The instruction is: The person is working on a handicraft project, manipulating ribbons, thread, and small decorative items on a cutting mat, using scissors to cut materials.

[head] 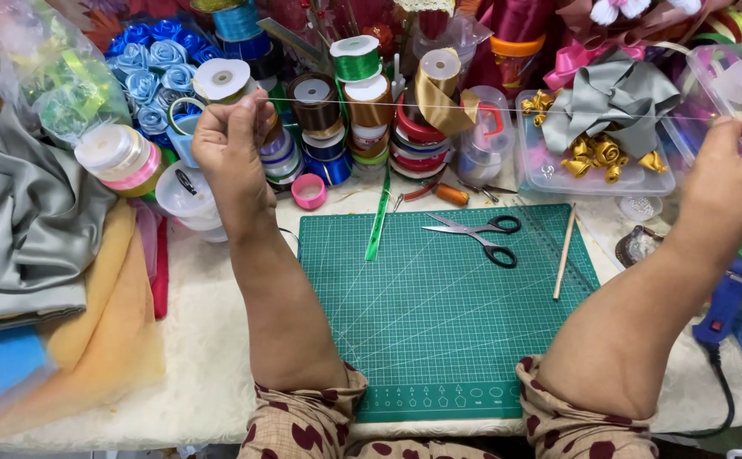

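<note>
Thread pulled taut between my two raised hands, nothing cut yet.

My left hand (pixel 228 144) is pinched shut on one end of a thin clear thread (pixel 473 109), holding it beside a small spool (pixel 222 81), and my right hand (pixel 732 183) is closed on the other end, so the line runs level above the far edge of the worktop. I judge a length is measured out only: the scissors (pixel 477 234) lie untouched near the far edge of the green cutting mat (pixel 439 340), a wooden stick (pixel 565 252) at its right edge. Ribbon reels (pixel 362 110) crowd behind; the blue glue gun (pixel 727 302) rests at the worktop's right edge.
</note>
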